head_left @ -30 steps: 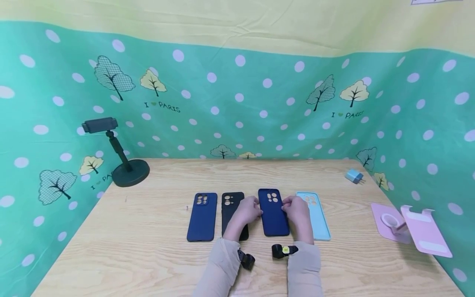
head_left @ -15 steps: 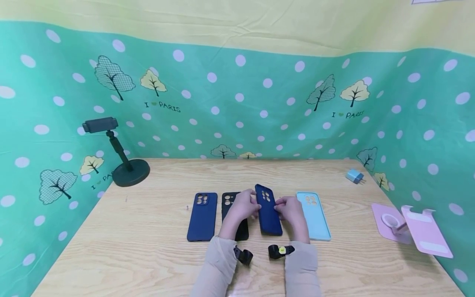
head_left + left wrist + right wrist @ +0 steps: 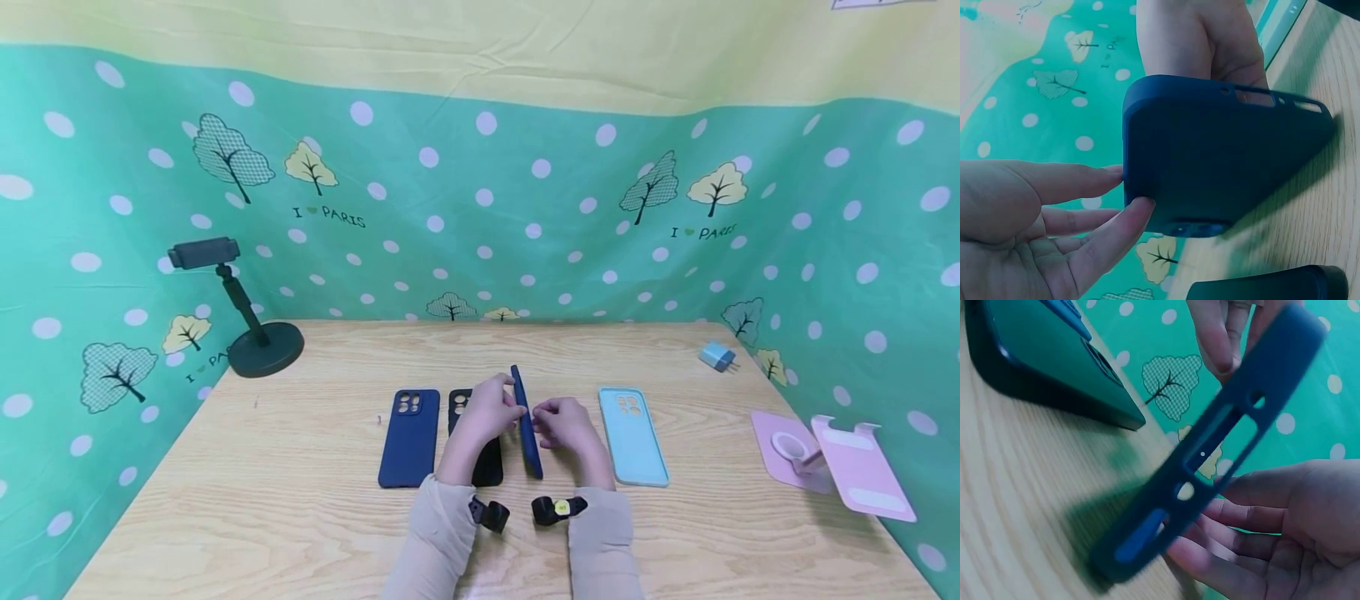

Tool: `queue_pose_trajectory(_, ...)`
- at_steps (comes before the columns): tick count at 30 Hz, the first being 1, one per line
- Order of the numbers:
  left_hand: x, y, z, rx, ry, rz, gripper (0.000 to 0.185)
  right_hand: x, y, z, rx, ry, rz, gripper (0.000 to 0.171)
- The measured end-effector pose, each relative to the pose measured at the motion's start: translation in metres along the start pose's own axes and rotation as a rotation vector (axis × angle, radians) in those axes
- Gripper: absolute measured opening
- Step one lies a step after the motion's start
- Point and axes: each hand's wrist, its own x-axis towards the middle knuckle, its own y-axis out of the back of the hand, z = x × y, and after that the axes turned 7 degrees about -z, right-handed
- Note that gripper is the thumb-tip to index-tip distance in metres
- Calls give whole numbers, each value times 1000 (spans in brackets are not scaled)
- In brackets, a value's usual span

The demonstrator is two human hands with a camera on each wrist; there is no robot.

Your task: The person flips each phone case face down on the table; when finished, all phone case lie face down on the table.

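Tipped from a slant half a second ago to nearly edge-on, the navy-blue, thin-walled phone case [image 3: 527, 429] has also shifted slightly left, its matte back facing left and its hollow inside facing right. It stands between the two hands at the middle of the table, its long axis running away from the person with the far end leaning a little left. Its camera end points away; the near short end — cut with slots and small round holes — points back toward the person. Whether its lower edge touches the table cannot be told.

The left hand [image 3: 489, 408] pinches the case's raised edge between thumb and fingers. The right hand [image 3: 566, 423] has its fingertips bent in at the other side; whether they pinch or only touch, I cannot tell.

Just left, partly under the left wrist, lies a black phone case [image 3: 490, 467] with rounded corners; beyond it, a second navy-blue case [image 3: 408, 446], back up. Rightward, past a strip of wood grain, a glossy light-blue case [image 3: 639, 446] lies hollow side up. On the pale wood-grain table [image 3: 300, 483], farther from the hands' cluster, wood extends to the side edges and the dotted green cloth [image 3: 390, 283] behind.
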Motion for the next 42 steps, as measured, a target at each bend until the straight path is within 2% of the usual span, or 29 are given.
queue_pose_trajectory(6,0,0,0,-4,-21,17,44,0,-5,-3,25,31,-65,29)
queue_pose_trajectory(9,1,0,-1,-40,-19,13,38,0,-6,-3,29,43,-74,30)
queue_pose_trajectory(13,2,-1,-2,-75,-13,-5,37,-1,-4,-3,63,44,-50,31)
queue_pose_trajectory(22,6,-3,-12,-20,11,-34,41,-7,6,-17,176,92,19,29)
queue_pose_trajectory(31,13,-13,-24,129,44,-64,44,-13,10,-24,29,80,60,30)
queue_pose_trajectory(36,14,-17,-24,133,66,-91,48,-15,17,-21,-31,77,83,28)
queue_pose_trajectory(42,13,-20,-23,153,77,-88,48,-18,23,-17,-106,52,92,29)
